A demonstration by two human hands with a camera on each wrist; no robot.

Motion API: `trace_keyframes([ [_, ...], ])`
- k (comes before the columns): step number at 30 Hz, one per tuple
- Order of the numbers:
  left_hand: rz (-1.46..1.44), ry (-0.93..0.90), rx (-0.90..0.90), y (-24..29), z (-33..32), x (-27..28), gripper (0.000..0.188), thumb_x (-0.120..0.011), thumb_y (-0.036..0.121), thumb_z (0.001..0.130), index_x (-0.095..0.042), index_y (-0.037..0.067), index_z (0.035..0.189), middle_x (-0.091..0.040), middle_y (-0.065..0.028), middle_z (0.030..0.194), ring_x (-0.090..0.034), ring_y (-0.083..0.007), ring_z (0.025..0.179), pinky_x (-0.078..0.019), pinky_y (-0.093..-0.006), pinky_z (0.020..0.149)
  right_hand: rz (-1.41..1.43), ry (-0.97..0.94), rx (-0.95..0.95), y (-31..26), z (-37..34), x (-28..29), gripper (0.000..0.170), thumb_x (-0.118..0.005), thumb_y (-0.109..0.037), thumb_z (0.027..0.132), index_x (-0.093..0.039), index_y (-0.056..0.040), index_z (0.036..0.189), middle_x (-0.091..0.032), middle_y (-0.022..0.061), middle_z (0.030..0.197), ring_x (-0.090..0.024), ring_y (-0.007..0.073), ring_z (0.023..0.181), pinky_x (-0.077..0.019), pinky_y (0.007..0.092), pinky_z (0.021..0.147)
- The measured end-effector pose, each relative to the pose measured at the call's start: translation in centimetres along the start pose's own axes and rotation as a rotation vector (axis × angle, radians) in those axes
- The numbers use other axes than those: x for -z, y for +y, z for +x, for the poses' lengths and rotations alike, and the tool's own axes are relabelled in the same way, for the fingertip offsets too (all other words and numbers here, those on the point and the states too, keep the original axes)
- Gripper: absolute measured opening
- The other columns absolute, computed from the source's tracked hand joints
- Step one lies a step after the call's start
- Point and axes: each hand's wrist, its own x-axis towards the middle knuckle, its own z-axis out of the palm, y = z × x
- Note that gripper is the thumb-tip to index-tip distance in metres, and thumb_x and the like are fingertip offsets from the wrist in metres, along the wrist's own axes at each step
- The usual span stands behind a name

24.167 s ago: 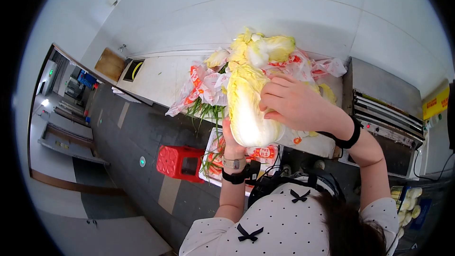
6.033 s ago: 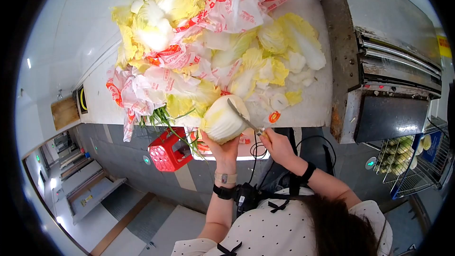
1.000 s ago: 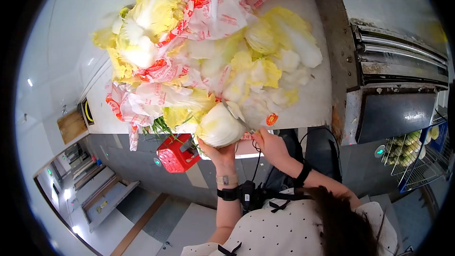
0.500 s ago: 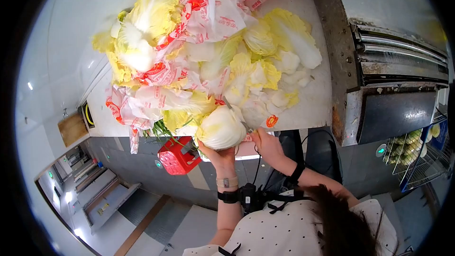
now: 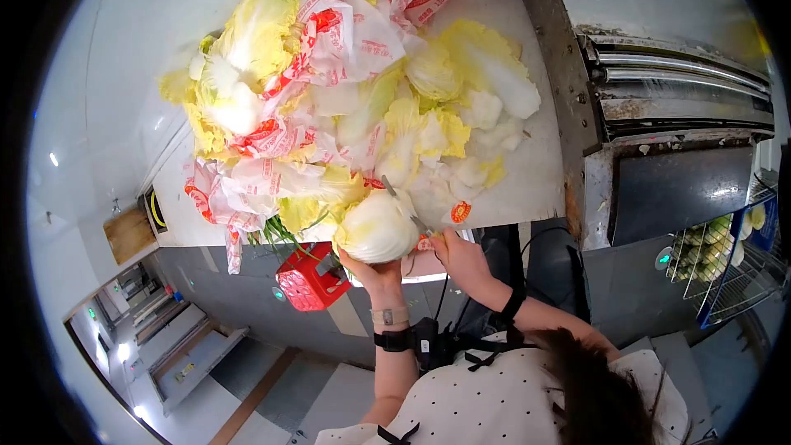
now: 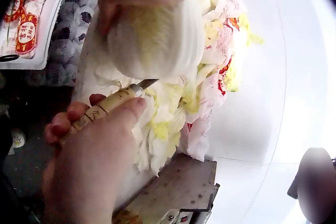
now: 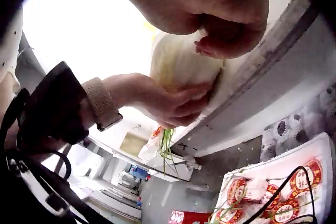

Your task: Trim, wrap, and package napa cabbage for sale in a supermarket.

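Note:
A pale napa cabbage [image 5: 376, 229] sits in my left hand [image 5: 379, 276] at the counter's front edge. That hand cups it from below and the left, and in the right wrist view its fingers [image 7: 181, 109] curl against the cabbage's side. My right hand [image 5: 466, 267] grips a knife by its light, bamboo-like handle [image 6: 105, 103]. The knife's blade [image 5: 390, 188] lies along the cabbage's right side, pointing up and away from me; in the left wrist view most of the blade is hidden by the cabbage.
Loose cabbage leaves [image 5: 428, 128] and printed plastic bags [image 5: 354, 45] cover much of the white counter [image 5: 540, 173]. A stained metal appliance [image 5: 676, 124] stands to the right. Below are a red stool [image 5: 309, 278] and a white box [image 7: 320, 166] of red-labelled packets. A wire rack [image 5: 715, 272] holds vegetables.
Long before, the cabbage stood taller and my right hand touched its leaves without a knife. Since six seconds ago, its cut end has turned away; the last second shows only slight shifts.

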Motion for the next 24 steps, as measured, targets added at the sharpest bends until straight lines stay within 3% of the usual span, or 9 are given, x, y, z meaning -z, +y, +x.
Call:
trace_keyframes([
  [3,0.010,0.019,-0.016,-0.1,-0.5,-0.7,0.060,-0.037,0.057,0.081,-0.043,0.017,0.126,-0.046,-0.0058,0.128,-0.046,-0.0277,0.115,-0.0416,-0.0501,0.091,0.000,0.131,0.093,0.6,0.7,-1.3,0.033,-0.049,-0.034,0.088,-0.047,-0.0021,0.080,-0.055,0.0203,0.058,-0.056,0.0367,0.054,-0.0434,0.0440,0.046],
  [6,0.005,-0.024,-0.015,0.0,0.5,0.2,0.064,-0.039,0.061,0.078,-0.043,0.018,0.127,-0.043,-0.0076,0.129,-0.043,-0.0301,0.118,-0.0376,-0.0541,0.092,0.035,0.122,0.102,0.3,1.6,-1.4,0.034,-0.048,-0.035,0.088,-0.047,-0.0024,0.080,-0.054,0.0205,0.057,-0.056,0.0377,0.055,-0.0434,0.0453,0.047],
  [9,0.016,0.038,0.007,0.1,0.5,0.3,0.064,-0.038,0.060,0.079,-0.043,0.018,0.127,-0.044,-0.0075,0.129,-0.043,-0.0306,0.117,-0.0381,-0.0544,0.092,0.013,0.030,0.058,1.4,1.8,-1.4,0.034,-0.046,-0.036,0.089,-0.047,-0.0029,0.081,-0.055,0.0208,0.060,-0.056,0.0386,0.057,-0.0436,0.0464,0.050],
  [13,0.018,-0.039,0.020,0.4,0.8,0.3,0.063,-0.036,0.060,0.079,-0.043,0.018,0.127,-0.044,-0.0078,0.128,-0.044,-0.0310,0.117,-0.0390,-0.0541,0.091,-0.010,0.021,0.057,1.0,-0.1,0.1,0.034,-0.046,-0.036,0.089,-0.047,-0.0024,0.084,-0.057,0.0205,0.066,-0.057,0.0379,0.060,-0.0445,0.0459,0.051],
  [22,0.006,0.009,0.005,0.1,-0.3,-0.4,0.061,-0.037,0.058,0.081,-0.042,0.018,0.127,-0.046,-0.0054,0.127,-0.046,-0.0277,0.115,-0.0420,-0.0501,0.090,0.011,0.144,0.103,1.2,0.3,-1.6,0.028,-0.051,-0.031,0.087,-0.047,-0.0026,0.085,-0.057,0.0203,0.065,-0.057,0.0382,0.059,-0.0438,0.0452,0.051],
  [24,-0.014,-0.010,-0.014,-0.1,-0.3,-0.5,0.062,-0.039,0.058,0.081,-0.043,0.016,0.126,-0.045,-0.0065,0.128,-0.044,-0.0282,0.117,-0.0387,-0.0499,0.094,0.055,0.145,0.079,1.1,0.7,-1.7,0.029,-0.051,-0.031,0.087,-0.046,-0.0028,0.084,-0.056,0.0206,0.065,-0.056,0.0386,0.060,-0.0434,0.0456,0.051],
])
